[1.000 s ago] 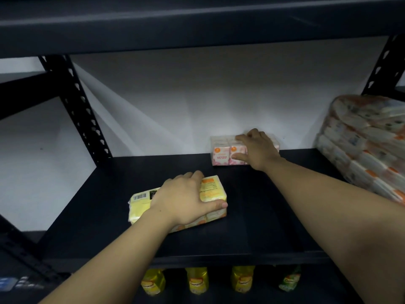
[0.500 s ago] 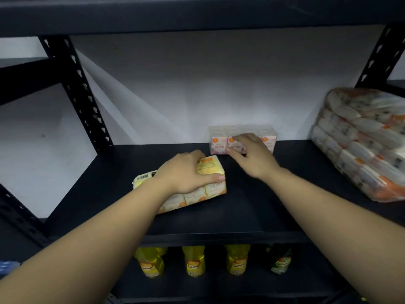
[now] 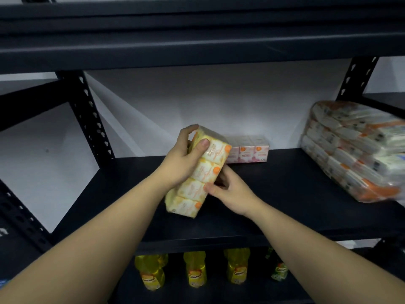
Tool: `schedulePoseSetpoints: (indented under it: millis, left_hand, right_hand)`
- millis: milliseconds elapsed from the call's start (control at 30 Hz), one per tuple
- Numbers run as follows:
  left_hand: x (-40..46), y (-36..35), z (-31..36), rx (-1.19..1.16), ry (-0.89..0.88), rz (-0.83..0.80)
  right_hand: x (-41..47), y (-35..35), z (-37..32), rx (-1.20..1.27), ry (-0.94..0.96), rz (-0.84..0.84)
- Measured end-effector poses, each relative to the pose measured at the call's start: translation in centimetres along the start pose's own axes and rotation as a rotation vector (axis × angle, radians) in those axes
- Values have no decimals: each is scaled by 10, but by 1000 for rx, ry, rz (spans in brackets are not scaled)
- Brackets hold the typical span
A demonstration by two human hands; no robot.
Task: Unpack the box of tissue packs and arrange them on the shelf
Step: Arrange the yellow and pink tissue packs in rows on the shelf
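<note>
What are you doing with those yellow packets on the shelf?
A person is stocking a dark shelf with tissues. Both hands hold a yellow tissue pack above it, the left hand gripping its upper part and the right hand its lower side. A pink tissue pack already stands at the back.

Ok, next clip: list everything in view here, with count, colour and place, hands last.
yellow tissue pack: one, yellow-orange, held tilted above the shelf
pink tissue pack: one, pink-white, back of the shelf against the wall
large wrapped bundle: one, white-orange, right end of shelf
shelf: one, black
bottles: at least four, mostly yellow, shelf below
left hand: grips the yellow pack's upper part
right hand: holds its lower right side
</note>
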State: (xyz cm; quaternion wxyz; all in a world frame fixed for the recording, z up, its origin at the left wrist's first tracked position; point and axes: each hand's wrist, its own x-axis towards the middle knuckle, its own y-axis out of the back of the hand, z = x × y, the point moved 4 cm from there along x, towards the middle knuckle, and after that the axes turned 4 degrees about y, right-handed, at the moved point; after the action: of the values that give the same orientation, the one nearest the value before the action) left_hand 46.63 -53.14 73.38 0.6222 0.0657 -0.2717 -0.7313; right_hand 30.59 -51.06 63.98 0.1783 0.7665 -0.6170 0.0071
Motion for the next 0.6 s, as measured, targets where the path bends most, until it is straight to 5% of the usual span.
schedulePoseSetpoints:
  millis: [233, 600]
  left_hand:
    - [-5, 26, -5, -34, -66, -26]
    - [-27, 82, -44, 378, -71, 60]
  right_hand:
    - [6, 0, -7, 26, 31, 54]
    - [30, -10, -26, -311, 102, -24]
